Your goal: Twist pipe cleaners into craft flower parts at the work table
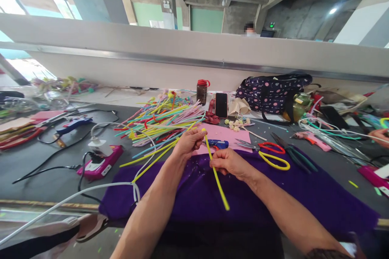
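Both of my hands hold one yellow pipe cleaner (219, 184) above a purple cloth (258, 198) spread at the table's near edge. My left hand (189, 142) pinches the stem's top end, fingers closed. My right hand (228, 163) grips it near the middle, closed around it. The lower end hangs free toward me. A big heap of coloured pipe cleaners (161, 123) lies just beyond my left hand.
Scissors with red and yellow handles (270, 154), a blue glue gun (219, 144), pink paper (225, 134), pliers (293, 151), a phone (221, 105), a brown bottle (202, 91) and a dotted bag (273, 93) stand behind. A pink power strip (99, 162) with cables lies left. Another person's hand (379, 135) shows far right.
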A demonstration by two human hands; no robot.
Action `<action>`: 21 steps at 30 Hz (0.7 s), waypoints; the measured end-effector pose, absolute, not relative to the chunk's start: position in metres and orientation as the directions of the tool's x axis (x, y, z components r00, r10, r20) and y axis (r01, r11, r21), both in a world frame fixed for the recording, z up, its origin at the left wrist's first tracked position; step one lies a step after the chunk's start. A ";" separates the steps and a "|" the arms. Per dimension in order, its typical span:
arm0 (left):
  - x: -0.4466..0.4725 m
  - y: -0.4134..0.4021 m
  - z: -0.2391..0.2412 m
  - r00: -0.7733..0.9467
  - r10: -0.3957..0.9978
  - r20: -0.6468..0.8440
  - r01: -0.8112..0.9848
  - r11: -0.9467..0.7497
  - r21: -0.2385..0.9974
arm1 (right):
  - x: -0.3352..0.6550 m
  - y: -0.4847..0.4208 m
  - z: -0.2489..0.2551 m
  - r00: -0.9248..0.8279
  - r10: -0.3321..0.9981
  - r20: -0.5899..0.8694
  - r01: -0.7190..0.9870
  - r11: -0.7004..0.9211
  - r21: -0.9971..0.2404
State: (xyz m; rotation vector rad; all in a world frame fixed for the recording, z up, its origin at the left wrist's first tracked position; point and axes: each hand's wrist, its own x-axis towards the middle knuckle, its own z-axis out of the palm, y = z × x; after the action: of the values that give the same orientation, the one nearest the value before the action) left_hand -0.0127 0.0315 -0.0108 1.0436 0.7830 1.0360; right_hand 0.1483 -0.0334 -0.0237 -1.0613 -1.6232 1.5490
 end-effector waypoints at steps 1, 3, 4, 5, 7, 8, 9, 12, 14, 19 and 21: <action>-0.013 0.032 -0.010 0.323 0.945 -0.045 -0.308 0.150 0.939 | 0.149 -0.034 -0.023 -0.472 0.878 -0.083 0.130 -0.024 -0.991; -0.012 0.030 -0.008 0.299 0.953 -0.041 -0.328 0.143 0.934 | 0.150 -0.036 -0.023 -0.483 0.871 -0.093 0.162 -0.015 -0.987; -0.011 0.028 -0.007 0.298 0.954 -0.035 -0.334 0.138 0.933 | 0.151 -0.036 -0.022 -0.485 0.869 -0.097 0.186 -0.006 -0.983; -0.010 0.025 -0.006 0.306 0.952 -0.026 -0.336 0.134 0.932 | 0.152 -0.036 -0.021 -0.485 0.869 -0.101 0.215 0.007 -0.977; -0.007 0.020 -0.004 0.353 0.936 -0.009 -0.332 0.135 0.934 | 0.156 -0.036 -0.018 -0.464 0.882 -0.088 0.280 0.051 -0.959; -0.006 0.018 -0.003 0.388 0.921 -0.006 -0.324 0.143 0.935 | 0.159 -0.035 -0.016 -0.434 0.899 -0.064 0.304 0.079 -0.949; -0.004 0.015 -0.002 0.427 0.904 -0.006 -0.314 0.155 0.937 | 0.163 -0.033 -0.014 -0.391 0.920 -0.026 0.315 0.107 -0.943; 0.001 0.009 -0.002 0.553 0.833 -0.034 -0.259 0.211 0.943 | 0.173 -0.028 -0.009 -0.234 0.967 0.099 0.264 0.162 -0.951; 0.004 0.005 -0.003 0.610 0.791 -0.057 -0.227 0.243 0.943 | 0.178 -0.024 -0.008 -0.158 0.981 0.116 0.193 0.146 -0.970; 0.008 0.001 -0.007 0.608 0.792 -0.058 -0.216 0.235 0.948 | 0.184 -0.017 -0.010 -0.093 0.994 0.064 0.154 0.078 -0.985; 0.010 0.000 -0.008 0.607 0.792 -0.064 -0.195 0.226 0.954 | 0.184 -0.016 -0.010 -0.119 0.991 0.054 0.184 0.076 -0.980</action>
State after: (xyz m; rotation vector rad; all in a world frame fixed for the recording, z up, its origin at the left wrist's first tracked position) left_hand 0.0096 -0.0004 -0.0085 1.1495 0.6305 0.7456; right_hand 0.1837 -0.0163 -0.0101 -1.2415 -1.4639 1.1474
